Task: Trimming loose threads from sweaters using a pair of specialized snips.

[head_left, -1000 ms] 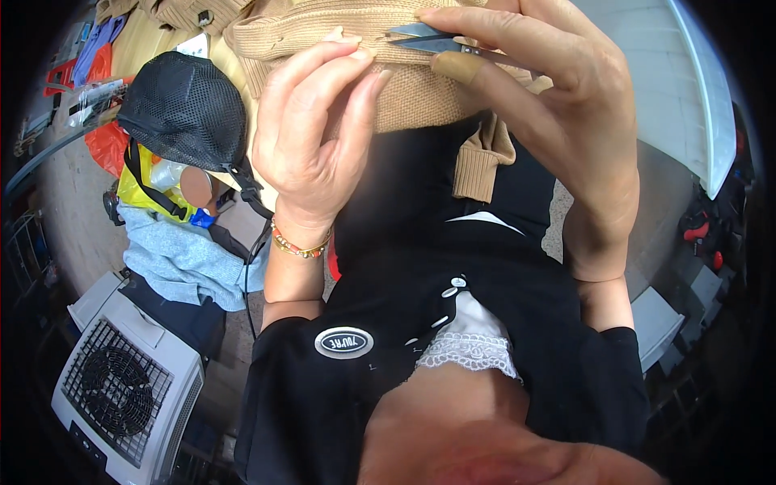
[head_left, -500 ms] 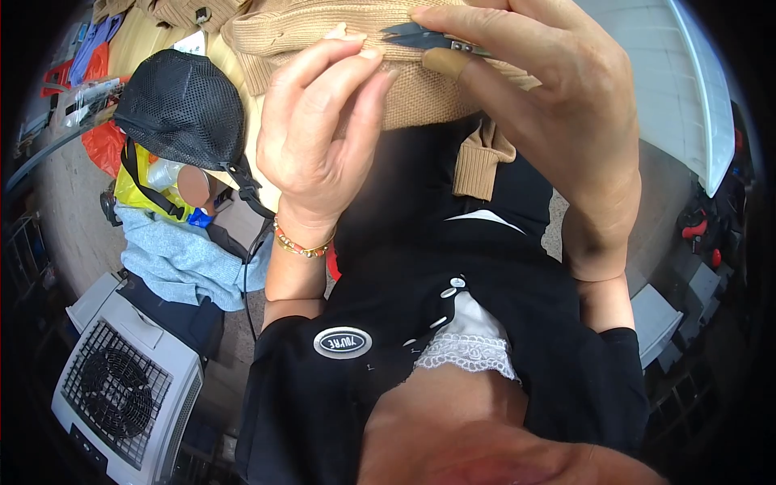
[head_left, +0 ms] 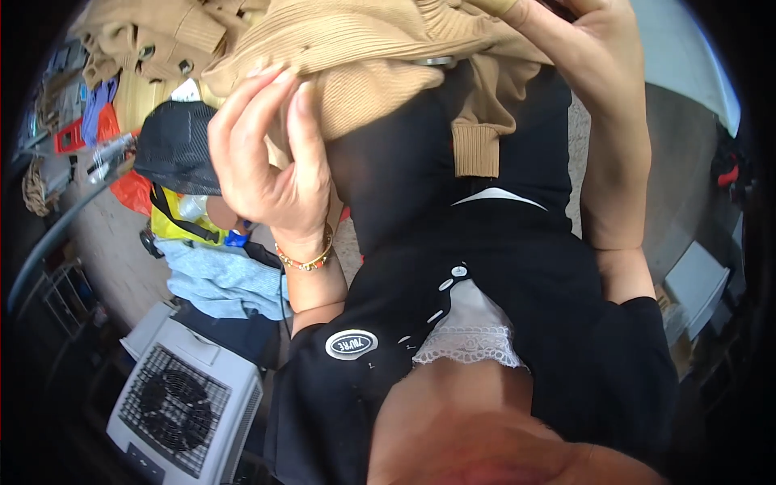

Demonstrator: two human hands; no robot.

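Observation:
A tan ribbed knit garment (head_left: 364, 40) lies bunched at the top of the view, its cuff (head_left: 477, 152) hanging over my dark-clothed lap. My left hand (head_left: 271, 162), with a beaded bracelet on its wrist, is closed at the garment's left edge, knit pinched between thumb and fingertips. My right hand (head_left: 594, 48) is at the upper right by the garment, its fingers curled and partly cut off by the frame. The thumb wears a yellowish cover. A dark bit shows between its fingers; what it is I cannot make out. A small shiny grey piece (head_left: 436, 61) shows at a garment fold.
More tan knitwear (head_left: 153, 40) lies at the upper left. A black mesh bag (head_left: 178, 145) is behind my left hand, above a yellow bag (head_left: 174, 218) and a light blue knit (head_left: 214, 275). A grey fan unit (head_left: 182, 404) stands lower left; a white panel (head_left: 687, 65) is upper right.
My left hand has moved left and down. My right hand has moved up and right, away from the left; the snips it held are not clearly visible now. The garment is spread wider.

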